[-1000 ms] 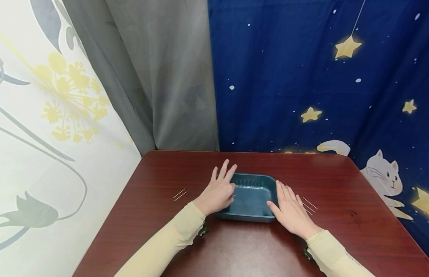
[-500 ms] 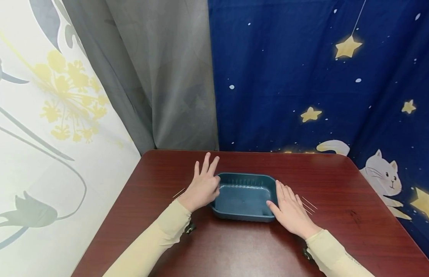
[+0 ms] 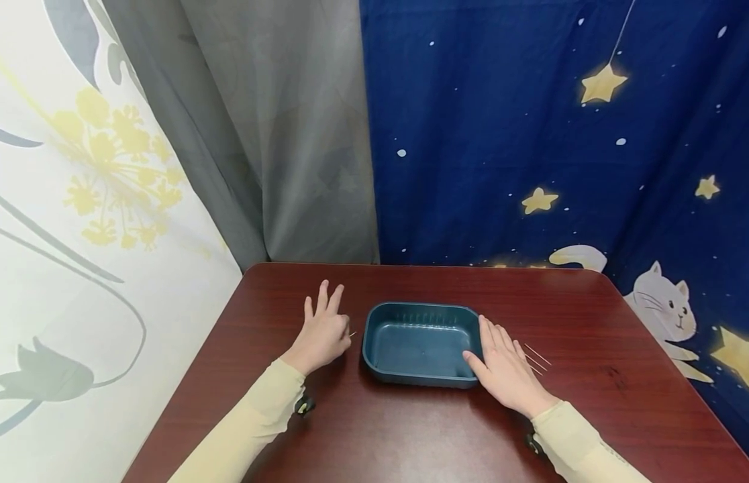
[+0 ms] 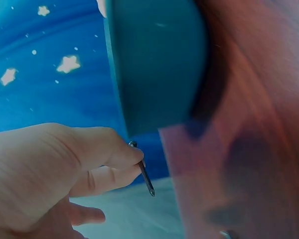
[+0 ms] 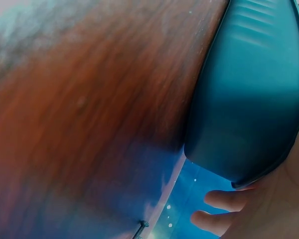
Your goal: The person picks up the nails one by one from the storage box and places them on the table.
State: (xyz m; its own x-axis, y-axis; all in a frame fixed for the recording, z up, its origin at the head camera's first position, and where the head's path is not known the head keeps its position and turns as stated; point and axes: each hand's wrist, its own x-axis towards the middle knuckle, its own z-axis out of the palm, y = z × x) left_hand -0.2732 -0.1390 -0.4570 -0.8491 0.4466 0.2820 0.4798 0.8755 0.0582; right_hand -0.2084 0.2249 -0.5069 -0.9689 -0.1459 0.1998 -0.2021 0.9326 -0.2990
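Note:
My left hand (image 3: 320, 334) pinches a nail (image 4: 146, 174) between thumb and index finger, while its other fingers spread upward. That hand is left of a dark teal plastic tray (image 3: 370, 329), apart from it. My right hand (image 3: 504, 365) rests along the tray's right end with straight fingers, its thumb over the rim. Several thin nails (image 3: 537, 354) lie on the table just beyond the right hand. Another nail (image 5: 141, 228) shows at the bottom of the right wrist view. Inside the tray no nail can be made out in the head view.
The reddish-brown table (image 3: 405, 429) has rounded far corners. Behind it hang a grey curtain (image 3: 314, 134) and a blue one (image 3: 471, 134) with stars and a cat. A white patterned curtain (image 3: 169, 282) borders the left side.
My left hand has moved left from over the tray to the table beside it, a nail still pinched. The nails on the left are now hidden from the head view. My right hand stays put.

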